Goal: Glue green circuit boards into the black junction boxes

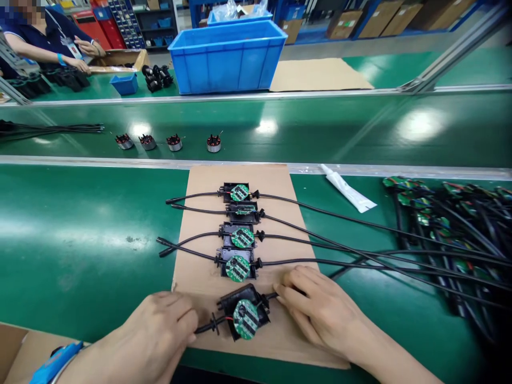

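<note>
Several black housings with round green circuit boards and black cables lie in a column on a cardboard sheet. The nearest housing sits tilted between my hands. My left hand is closed, pinching its short left cable. My right hand rests fingers-down on the long cable at the housing's right side. Other assemblies lie in a row above.
A pile of further boards with cables lies right. A white tube lies near the rail. Small round parts sit on the conveyor. A blue bin stands beyond; another person's hands work at far left.
</note>
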The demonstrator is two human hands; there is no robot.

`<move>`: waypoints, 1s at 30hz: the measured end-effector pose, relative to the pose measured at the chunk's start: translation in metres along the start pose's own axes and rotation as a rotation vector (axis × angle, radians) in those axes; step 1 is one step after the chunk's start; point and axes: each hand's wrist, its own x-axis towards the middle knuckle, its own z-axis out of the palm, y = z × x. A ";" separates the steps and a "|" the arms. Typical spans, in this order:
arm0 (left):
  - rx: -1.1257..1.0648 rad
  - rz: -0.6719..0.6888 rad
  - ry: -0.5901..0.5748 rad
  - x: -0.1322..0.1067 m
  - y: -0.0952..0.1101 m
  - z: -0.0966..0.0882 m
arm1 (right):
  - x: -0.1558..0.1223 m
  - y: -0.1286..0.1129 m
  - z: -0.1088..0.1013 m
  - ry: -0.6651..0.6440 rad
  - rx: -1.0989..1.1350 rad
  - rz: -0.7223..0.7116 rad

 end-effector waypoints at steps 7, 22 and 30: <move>0.224 -0.152 0.156 0.008 -0.012 0.014 | -0.002 0.002 0.005 -0.015 -0.035 0.004; -0.098 -0.085 0.159 0.052 -0.028 -0.059 | 0.040 0.116 -0.083 0.125 -0.279 0.755; -0.487 -0.050 0.193 0.130 -0.029 -0.089 | 0.055 0.170 -0.079 0.103 -0.099 0.926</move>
